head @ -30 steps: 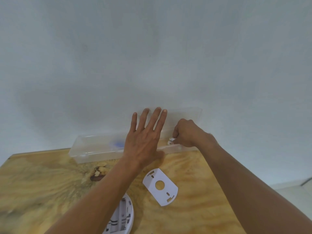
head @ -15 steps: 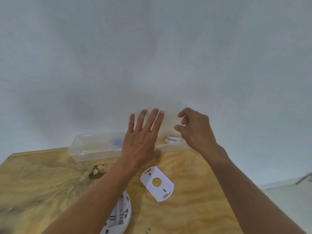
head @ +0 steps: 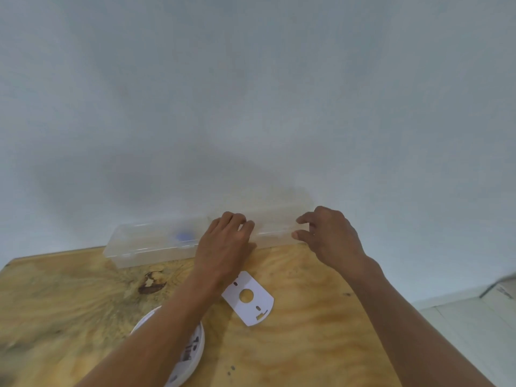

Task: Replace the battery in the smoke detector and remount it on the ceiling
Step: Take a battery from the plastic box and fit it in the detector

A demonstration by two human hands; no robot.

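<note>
A clear plastic box (head: pixel 145 244) lies along the wall at the back of the wooden table (head: pixel 307 344), its lid down. My left hand (head: pixel 226 244) rests on the lid near the middle, fingers curled over it. My right hand (head: pixel 329 236) is at the box's right end, thumb on the front wall and fingers on top. A blurred blue object (head: pixel 183 236) shows through the box. The white mounting plate (head: pixel 248 298) lies flat below my left hand. The round white smoke detector (head: pixel 192 350) lies back-side up near the front, partly hidden under my left forearm.
A dark knot (head: pixel 150 283) marks the wood left of the plate. The plain wall (head: pixel 251 107) rises right behind the box. Pale floor (head: pixel 474 317) shows past the table's right edge.
The lid that stood up against the wall has come down. My right hand let go of a small white piece in the box and moved to its right end. My left fingers curled over the lid.
</note>
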